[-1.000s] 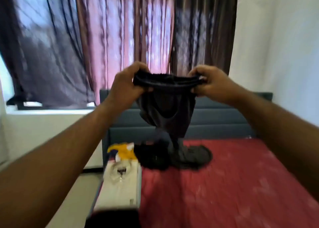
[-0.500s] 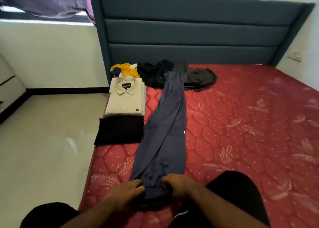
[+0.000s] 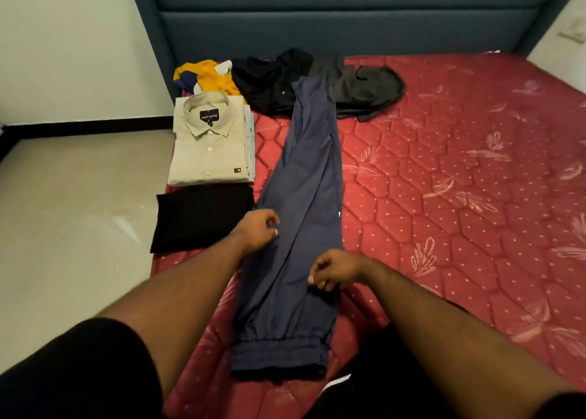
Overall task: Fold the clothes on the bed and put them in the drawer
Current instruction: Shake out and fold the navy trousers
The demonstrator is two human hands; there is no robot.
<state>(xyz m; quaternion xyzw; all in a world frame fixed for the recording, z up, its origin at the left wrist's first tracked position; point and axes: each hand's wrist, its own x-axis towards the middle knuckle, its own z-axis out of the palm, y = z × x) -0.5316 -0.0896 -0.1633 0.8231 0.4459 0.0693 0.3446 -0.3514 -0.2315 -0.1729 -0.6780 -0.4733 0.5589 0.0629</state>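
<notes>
Navy blue trousers (image 3: pixel 304 196) lie flat and lengthwise on the red mattress (image 3: pixel 444 196), waistband nearest me. My left hand (image 3: pixel 258 230) rests on their left edge at thigh height, fingers loosely curled and holding nothing. My right hand (image 3: pixel 331 269) sits at their right edge, fingers curled down and pinching a crease of the fabric. A folded beige shirt (image 3: pixel 209 146) and a folded black garment (image 3: pixel 199 219) lie at the bed's left edge. Unfolded clothes are heaped by the headboard: a yellow one (image 3: pixel 206 76), black ones (image 3: pixel 266 82) and a grey one (image 3: pixel 364 92).
The blue padded headboard (image 3: pixel 333 29) runs across the back. Pale tiled floor (image 3: pixel 63 212) lies left of the bed, with a white wall (image 3: pixel 79 38) behind it. My knees in black shorts (image 3: pixel 79 371) are at the bed's near edge. No drawer is in view.
A second ago both hands held the trousers up by the waistband. They were then laid on the bed, and both hands have moved from the waistband up to thigh height.
</notes>
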